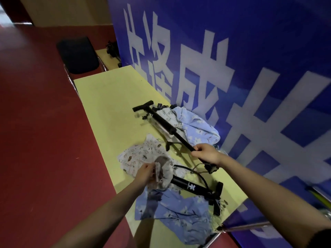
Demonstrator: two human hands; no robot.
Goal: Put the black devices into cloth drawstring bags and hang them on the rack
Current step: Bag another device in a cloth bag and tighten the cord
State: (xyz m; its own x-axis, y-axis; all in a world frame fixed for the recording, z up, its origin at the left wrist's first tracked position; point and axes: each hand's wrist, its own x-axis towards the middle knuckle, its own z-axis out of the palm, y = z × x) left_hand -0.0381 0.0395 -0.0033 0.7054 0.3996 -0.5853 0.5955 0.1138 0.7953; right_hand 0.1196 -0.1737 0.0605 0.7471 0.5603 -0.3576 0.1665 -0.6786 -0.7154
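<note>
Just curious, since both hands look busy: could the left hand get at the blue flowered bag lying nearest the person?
Probably yes. The blue flowered bag lies just beside the left hand with nothing over it, but the fingers already hold a grey cloth bag, which would need letting go first.

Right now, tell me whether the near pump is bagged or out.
Partly in: the left hand holds a cloth bag over one end; the pump barrel and base lie bare.

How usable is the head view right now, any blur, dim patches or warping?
Head view: dim overall, with the blue banner brightest; the left hand and the cloth bag it holds are motion-smeared; the right hand on the black pump reads sharper; wide-angle warping bends the yellow table edges.
</note>
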